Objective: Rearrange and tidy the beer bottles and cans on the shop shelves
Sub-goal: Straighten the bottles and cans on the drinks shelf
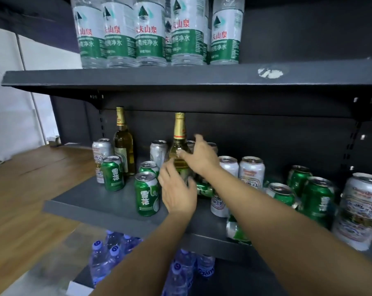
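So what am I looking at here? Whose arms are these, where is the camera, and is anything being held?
There is no machine: a person wears one camera on the head, looking down at their own bare arms. The left hand and right hand reach around a tall gold-foiled glass beer bottle standing on the dark grey metal middle shelf. Their fingers are spread against it, not clearly gripping. Green beer cans and silver beer cans stand scattered about; some lie tipped over. Green-labelled clear water bottles stand above.

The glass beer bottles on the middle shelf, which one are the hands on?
The gold-foiled bottle mid-shelf, between both hands; the other bottle stands untouched at far left.
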### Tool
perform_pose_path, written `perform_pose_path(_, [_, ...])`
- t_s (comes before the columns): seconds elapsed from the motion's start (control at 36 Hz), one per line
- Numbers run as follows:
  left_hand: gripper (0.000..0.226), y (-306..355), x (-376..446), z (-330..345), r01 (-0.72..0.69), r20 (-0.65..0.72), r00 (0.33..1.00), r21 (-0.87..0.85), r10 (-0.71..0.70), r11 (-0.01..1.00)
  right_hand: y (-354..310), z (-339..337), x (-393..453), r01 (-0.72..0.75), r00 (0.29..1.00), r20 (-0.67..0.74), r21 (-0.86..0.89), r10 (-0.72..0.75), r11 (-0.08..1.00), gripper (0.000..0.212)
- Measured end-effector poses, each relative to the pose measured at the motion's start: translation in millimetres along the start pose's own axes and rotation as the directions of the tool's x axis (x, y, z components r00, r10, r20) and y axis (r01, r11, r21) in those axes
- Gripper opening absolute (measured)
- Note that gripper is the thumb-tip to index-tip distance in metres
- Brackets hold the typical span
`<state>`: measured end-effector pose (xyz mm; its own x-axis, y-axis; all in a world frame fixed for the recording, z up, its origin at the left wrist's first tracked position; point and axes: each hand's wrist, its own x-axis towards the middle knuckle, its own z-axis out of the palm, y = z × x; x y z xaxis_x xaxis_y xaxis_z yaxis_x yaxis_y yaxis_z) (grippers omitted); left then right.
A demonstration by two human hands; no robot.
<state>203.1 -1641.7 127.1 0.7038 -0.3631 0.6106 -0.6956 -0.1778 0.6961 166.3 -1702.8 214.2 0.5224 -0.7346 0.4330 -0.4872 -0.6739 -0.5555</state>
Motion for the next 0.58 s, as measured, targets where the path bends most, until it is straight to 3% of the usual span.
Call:
perform_pose_path(0.11, [0.075, -11.8, 1.0, -0.4, 0.109, 0.118, 0.988, -0.099, -0.097, 0.989, -3.9, 31.4, 7.4, -0.138, 0.989, 0.073, 0.104, 0.131, 0.985, 0.079])
perform_pose_path(0.25, [0.079, -15.5, 2.1, 1.5, 0.243, 0.292, 0.937, -0.155, -0.191, 0.958, -2.5, 51.7, 11.3, -0.232, 0.971, 0.090, 0.114, 0.223, 0.966, 0.085])
perform_pose_path(0.47, [0.086, -22.3, -4.5, -1.7, 0.193, 0.323, 0.939, -0.201, -0.121, 0.960, -5.6, 50.6, -8.9, -0.353, 0.927, -0.114, 0.062, 0.358, 0.934, 0.078])
perform_pose_path(0.58, [0.088, -25.1, -11.3, -12.2, 0.171, 0.322, 0.940, -0.170, -0.110, 0.970, -8.5, 39.5, -34.4, -0.319, 0.925, -0.194, 0.065, 0.325, 0.946, 0.076])
